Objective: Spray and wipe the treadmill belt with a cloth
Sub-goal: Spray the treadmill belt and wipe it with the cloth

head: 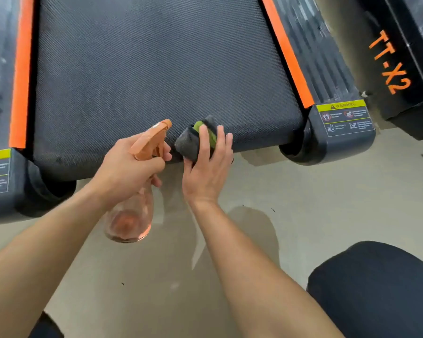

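The left hand [130,167] has its fingers [165,153] clamped around the orange trigger head of a clear spray bottle [132,215], nozzle aimed at the near edge of the treadmill belt [156,69], while the bottle's body hangs below that edge over the floor [303,203]. The right hand [208,172] has its fingers [204,140] closed on a folded grey and green cloth [193,140], pressing it against the belt's near edge, just beside the nozzle. Orange strips [286,52] run along both sides of the belt, and a warning label [344,118] sits at its near right corner.
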`<state>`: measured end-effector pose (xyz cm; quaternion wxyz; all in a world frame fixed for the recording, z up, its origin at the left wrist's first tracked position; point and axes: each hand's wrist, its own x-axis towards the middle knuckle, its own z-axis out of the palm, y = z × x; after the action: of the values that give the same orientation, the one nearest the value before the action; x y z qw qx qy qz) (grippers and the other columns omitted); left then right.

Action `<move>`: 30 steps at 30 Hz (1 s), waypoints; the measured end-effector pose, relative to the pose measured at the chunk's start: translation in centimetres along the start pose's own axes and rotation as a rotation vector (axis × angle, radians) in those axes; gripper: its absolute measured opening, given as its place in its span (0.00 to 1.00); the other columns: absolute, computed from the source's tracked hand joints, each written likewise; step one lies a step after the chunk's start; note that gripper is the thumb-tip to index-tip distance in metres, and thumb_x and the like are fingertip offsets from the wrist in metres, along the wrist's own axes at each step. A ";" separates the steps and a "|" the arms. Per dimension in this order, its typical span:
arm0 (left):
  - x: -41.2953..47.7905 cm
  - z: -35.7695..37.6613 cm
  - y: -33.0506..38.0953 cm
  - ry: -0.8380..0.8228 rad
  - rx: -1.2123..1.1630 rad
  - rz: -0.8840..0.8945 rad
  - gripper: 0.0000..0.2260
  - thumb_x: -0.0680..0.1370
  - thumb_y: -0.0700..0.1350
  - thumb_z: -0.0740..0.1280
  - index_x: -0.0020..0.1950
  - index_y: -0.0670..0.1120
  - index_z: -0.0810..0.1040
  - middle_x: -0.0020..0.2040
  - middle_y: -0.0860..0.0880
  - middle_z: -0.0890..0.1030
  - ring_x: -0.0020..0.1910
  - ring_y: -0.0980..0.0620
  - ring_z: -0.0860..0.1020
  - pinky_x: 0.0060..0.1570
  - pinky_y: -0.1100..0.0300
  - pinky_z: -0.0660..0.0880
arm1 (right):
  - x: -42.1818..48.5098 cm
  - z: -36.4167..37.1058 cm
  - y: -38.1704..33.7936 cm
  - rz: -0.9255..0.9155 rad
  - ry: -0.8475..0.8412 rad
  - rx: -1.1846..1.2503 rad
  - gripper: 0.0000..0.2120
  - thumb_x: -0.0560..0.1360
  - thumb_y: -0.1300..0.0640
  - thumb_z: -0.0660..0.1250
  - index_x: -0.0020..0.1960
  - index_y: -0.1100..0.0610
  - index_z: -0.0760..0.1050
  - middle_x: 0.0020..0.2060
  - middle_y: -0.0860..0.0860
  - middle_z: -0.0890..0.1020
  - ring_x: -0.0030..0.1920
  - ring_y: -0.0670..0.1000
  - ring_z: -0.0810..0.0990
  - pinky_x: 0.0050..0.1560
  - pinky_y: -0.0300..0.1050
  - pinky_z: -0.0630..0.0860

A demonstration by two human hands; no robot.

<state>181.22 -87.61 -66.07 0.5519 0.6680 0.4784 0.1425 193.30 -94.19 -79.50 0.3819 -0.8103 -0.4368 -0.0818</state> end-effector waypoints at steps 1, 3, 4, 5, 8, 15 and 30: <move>0.2 -0.1 -0.1 -0.001 -0.002 0.000 0.25 0.64 0.41 0.65 0.60 0.48 0.83 0.44 0.51 0.85 0.28 0.51 0.80 0.30 0.66 0.76 | 0.5 -0.1 1.0 -0.043 -0.003 -0.041 0.28 0.78 0.48 0.63 0.76 0.52 0.62 0.76 0.62 0.67 0.77 0.66 0.60 0.74 0.64 0.61; 0.4 0.1 -0.1 -0.021 -0.027 0.011 0.26 0.64 0.40 0.65 0.62 0.45 0.83 0.44 0.51 0.84 0.28 0.52 0.79 0.31 0.64 0.77 | 1.8 -0.8 3.4 -0.072 0.031 -0.114 0.29 0.78 0.47 0.64 0.76 0.52 0.63 0.75 0.62 0.67 0.77 0.66 0.62 0.73 0.63 0.61; 0.4 0.3 -0.1 -0.036 -0.049 0.015 0.26 0.64 0.40 0.65 0.62 0.45 0.82 0.44 0.51 0.84 0.28 0.53 0.79 0.31 0.63 0.77 | 2.5 -1.3 5.0 -0.039 0.078 -0.138 0.29 0.79 0.46 0.64 0.76 0.53 0.63 0.75 0.62 0.68 0.76 0.67 0.63 0.73 0.63 0.61; 0.4 0.4 -0.2 -0.041 -0.071 0.014 0.26 0.64 0.40 0.65 0.62 0.45 0.82 0.44 0.50 0.84 0.28 0.54 0.78 0.30 0.63 0.77 | 3.2 -2.0 6.8 0.023 0.137 -0.146 0.29 0.79 0.45 0.64 0.76 0.55 0.63 0.74 0.63 0.68 0.75 0.68 0.64 0.73 0.62 0.62; 0.0 0.3 -0.9 -0.034 -0.117 -0.003 0.23 0.64 0.41 0.65 0.58 0.50 0.83 0.45 0.49 0.84 0.31 0.54 0.78 0.31 0.60 0.79 | 5.5 -3.7 10.3 0.244 0.283 -0.096 0.29 0.80 0.49 0.63 0.76 0.64 0.66 0.73 0.66 0.68 0.73 0.70 0.65 0.75 0.59 0.60; -0.7 -2.6 -0.8 0.014 -0.132 -0.006 0.20 0.65 0.41 0.65 0.55 0.54 0.82 0.46 0.46 0.85 0.30 0.54 0.79 0.29 0.64 0.77 | 2.9 -0.1 1.9 0.082 0.252 -0.127 0.26 0.82 0.53 0.60 0.75 0.66 0.67 0.74 0.67 0.67 0.74 0.70 0.65 0.74 0.63 0.61; -2.7 -2.5 -1.2 -0.027 -0.072 -0.058 0.15 0.65 0.41 0.69 0.51 0.44 0.84 0.46 0.43 0.85 0.29 0.51 0.79 0.28 0.67 0.74 | 7.8 -5.0 10.7 0.096 0.275 -0.246 0.24 0.80 0.56 0.64 0.74 0.63 0.69 0.68 0.60 0.76 0.66 0.64 0.74 0.71 0.55 0.66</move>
<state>177.55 -88.33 -65.32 0.5859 0.6353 0.4846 0.1348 207.27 -96.12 -78.22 0.3396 -0.8519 -0.3282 -0.2262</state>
